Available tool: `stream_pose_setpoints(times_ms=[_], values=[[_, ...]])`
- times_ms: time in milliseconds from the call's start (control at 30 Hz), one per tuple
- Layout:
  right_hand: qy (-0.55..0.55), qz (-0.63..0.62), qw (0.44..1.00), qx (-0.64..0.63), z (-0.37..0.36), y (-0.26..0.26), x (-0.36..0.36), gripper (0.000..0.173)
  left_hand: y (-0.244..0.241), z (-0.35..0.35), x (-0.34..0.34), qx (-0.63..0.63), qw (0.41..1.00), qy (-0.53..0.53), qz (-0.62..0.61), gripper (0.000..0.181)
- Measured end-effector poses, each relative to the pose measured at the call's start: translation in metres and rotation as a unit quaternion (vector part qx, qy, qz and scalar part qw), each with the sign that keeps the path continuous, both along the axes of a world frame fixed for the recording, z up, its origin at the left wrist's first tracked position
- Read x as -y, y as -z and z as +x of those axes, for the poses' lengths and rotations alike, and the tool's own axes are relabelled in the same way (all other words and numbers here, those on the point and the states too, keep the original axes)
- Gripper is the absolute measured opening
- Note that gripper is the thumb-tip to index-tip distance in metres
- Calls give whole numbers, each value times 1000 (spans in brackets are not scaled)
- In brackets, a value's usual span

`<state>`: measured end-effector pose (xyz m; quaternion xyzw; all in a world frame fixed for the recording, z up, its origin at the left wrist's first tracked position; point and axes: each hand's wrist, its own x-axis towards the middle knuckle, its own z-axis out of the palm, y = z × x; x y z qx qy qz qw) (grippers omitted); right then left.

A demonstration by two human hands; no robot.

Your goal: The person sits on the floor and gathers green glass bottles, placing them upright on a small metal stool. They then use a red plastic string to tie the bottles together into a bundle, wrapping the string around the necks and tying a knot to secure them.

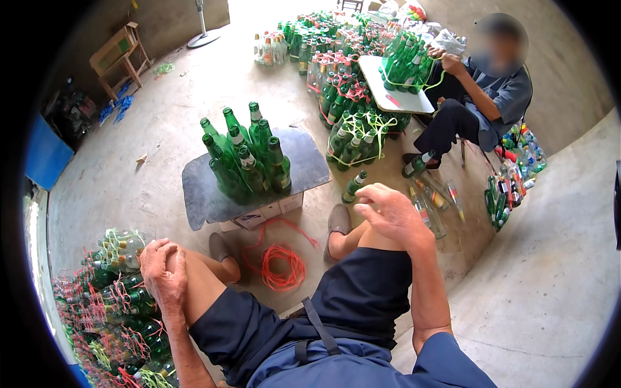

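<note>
My left hand (164,274) rests over my left knee and holds nothing. Above my right knee is my right hand (395,213), its fingers slightly curled and apart with nothing in them. Just beyond it a single green glass bottle (351,188) stands on the floor. In front of me, several green glass bottles (250,172) stand upright in a tight group on a dark board (310,160). A printed carton (276,208) supports the board. A coil of red plastic twine (284,266) lies on the floor between my feet, with a loose end trailing.
At right, a seated person (499,92) handles green strapping around bottles on a white board (371,72). Tied bottle bundles (359,140) stand in the middle; more bundles (121,310) are stacked left. Loose clear bottles (427,208) lie near my right leg. A fan base (204,39) stands behind.
</note>
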<state>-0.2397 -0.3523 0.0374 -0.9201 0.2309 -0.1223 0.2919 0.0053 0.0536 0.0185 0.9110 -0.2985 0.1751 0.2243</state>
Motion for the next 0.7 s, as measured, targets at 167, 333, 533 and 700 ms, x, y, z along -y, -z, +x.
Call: stream_pose_setpoints(times_ms=[167,333,533,700], values=[[-123,-1,991,-52,38,6,-26,23,1,1,2,-6,1000,3,5,18],[-191,-12,978,-86,67,12,-57,23,1,1,6,-4,1000,4,8,17],[-215,8,974,-76,80,2,-72,23,1,0,0,13,1000,4,7,16],[-249,-1,961,-117,98,34,-60,20,3,7,3,3,1000,11,22,16]])
